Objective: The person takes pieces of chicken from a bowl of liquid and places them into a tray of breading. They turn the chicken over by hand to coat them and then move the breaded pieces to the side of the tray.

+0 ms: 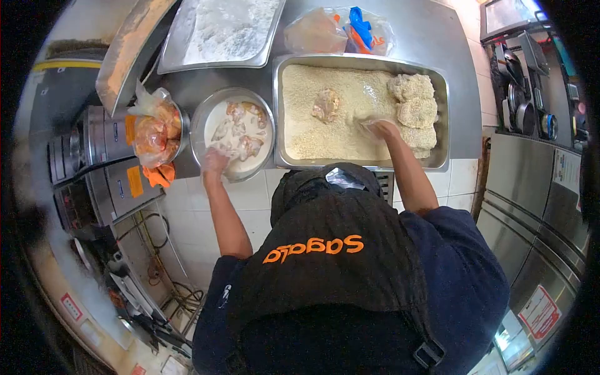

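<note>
My left hand point(216, 160) reaches over the near left rim of a round metal bowl point(270, 142). The bowl holds white liquid with several pieces of raw chicken point(250, 146). Its fingers are blurred among the wet pieces, so any grip is hidden. My right hand point(380, 129) is low over the pale breadcrumbs point(312, 142) in a deep rectangular steel pan point(362, 59); motion smears its fingers. To its left, a partly coated chicken piece point(326, 105) lies on the crumbs. Several crumb-coated pieces point(417, 114) are lined up along the pan's right side.
A tray of white flour point(228, 31) sits behind the bowl. Bagged orange-toned food point(156, 134) in a metal container stands left, above an orange cloth point(159, 175). Plastic bags point(315, 31) lie behind the pan. Pans point(525, 115) fill a shelf at right.
</note>
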The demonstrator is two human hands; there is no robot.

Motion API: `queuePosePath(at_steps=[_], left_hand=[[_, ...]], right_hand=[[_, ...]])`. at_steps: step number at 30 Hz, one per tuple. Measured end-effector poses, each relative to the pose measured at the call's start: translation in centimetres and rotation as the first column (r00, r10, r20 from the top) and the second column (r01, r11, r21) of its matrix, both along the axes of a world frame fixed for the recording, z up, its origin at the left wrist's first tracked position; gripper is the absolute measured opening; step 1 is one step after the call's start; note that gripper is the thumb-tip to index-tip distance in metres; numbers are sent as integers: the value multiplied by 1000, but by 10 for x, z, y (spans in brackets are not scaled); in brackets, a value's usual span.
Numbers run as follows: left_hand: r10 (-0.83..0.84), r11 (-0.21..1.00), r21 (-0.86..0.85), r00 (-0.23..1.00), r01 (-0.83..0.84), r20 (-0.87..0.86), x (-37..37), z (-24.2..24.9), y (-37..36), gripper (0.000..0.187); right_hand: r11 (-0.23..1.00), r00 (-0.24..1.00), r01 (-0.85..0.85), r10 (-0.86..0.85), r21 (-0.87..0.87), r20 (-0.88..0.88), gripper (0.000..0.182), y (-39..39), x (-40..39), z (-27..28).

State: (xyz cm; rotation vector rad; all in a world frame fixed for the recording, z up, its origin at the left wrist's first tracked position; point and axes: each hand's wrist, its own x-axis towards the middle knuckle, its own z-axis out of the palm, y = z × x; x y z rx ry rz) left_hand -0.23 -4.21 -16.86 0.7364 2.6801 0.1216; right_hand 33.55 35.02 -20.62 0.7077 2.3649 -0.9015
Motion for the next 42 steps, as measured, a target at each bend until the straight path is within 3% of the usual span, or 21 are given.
queuePosePath(at_steps=[3, 5, 8, 11, 12, 13, 17, 19, 20, 22, 23, 25, 26, 28, 30, 33, 35, 36, 37, 38, 42], left_hand=[[-26, 999, -24, 999, 27, 37, 27, -13, 11, 33], [29, 999, 19, 975, -34, 221, 37, -9, 25, 31], [-103, 970, -167, 924, 174, 368, -19, -169, -23, 51], [-114, 976, -126, 911, 177, 397, 5, -101, 35, 47], [-116, 979, -104, 904, 173, 411, 19, -74, 53, 45], [-116, 983, -82, 899, 166, 422, 31, -45, 74, 43], [-185, 982, 24, 925, 188, 332, 27, -48, 69, 32], [-132, 991, 51, 927, 122, 351, 18, -66, 58, 32], [-79, 996, 71, 926, 57, 370, 14, -75, 51, 32], [-182, 976, 179, 912, 123, 366, 2, -91, 30, 33], [-271, 945, 274, 897, 179, 348, -2, -100, 19, 34], [-128, 967, 253, 915, 29, 384, 1, -100, 10, 33], [-242, 872, 490, 867, -3, 436, 9, -73, 16, 33], [-363, 717, 694, 817, -62, 448, 27, -13, 36, 32], [-50, 668, 454, 574, -589, 817, 41, 42, 55, 32], [7, 619, 440, 564, -650, 826, 44, 60, 51, 30], [-19, 601, 469, 575, -647, 818, 45, 71, 48, 32], [-43, 587, 494, 584, -641, 810, 46, 74, 44, 34], [-27, 571, 493, 585, -656, 810, 46, 71, 40, 34], [-85, 518, 524, 569, -676, 818, 44, 69, 35, 37], [-210, 218, 390, 347, -895, 914, 49, 92, 35, 46]], right_hand=[[848, 958, 287, -250, -446, 140, 50, -31, -21, 81], [780, 962, 264, -259, -567, 91, 51, -48, -25, -2], [794, 931, -156, -81, -588, -356, 52, -69, -50, -2], [819, 806, -345, 9, -458, -592, 62, -97, -86, -1], [595, 929, 63, -329, -801, -171, 66, -103, -102, 24], [203, 808, 484, -478, -851, 345, 71, -105, -110, 43], [237, 689, 581, -652, -779, 315, 70, -103, -101, 53], [356, 469, 350, -867, -866, -167, 63, -97, -76, 35], [358, 465, 357, -869, -863, -168, 63, -89, -71, 42], [-361, 497, 482, -638, -799, 588, 69, -66, -66, 59], [-356, 498, 483, -639, -800, 586, 69, -66, -62, 68], [402, 840, 405, -519, -822, 160, 70, -75, -51, 83], [768, 945, 8, -214, -641, -245, 63, -76, -46, 46], [699, 924, 34, -294, -714, -244, 60, -89, -63, 31], [616, 901, 50, -368, -786, -231, 57, -111, -90, 0], [541, 891, 84, -417, -837, -180, 50, -121, -116, -34], [956, 852, -176, 30, -232, -523, 60, -100, -111, 17], [953, 851, -195, 48, -230, -523, 60, -93, -113, 31], [801, 860, 192, -415, -567, -296, 57, -86, -116, 42], [427, 682, 532, -728, -731, 70, 55, -81, -121, 50], [929, 922, 368, -360, 40, -141, 50, -25, -130, 50]])
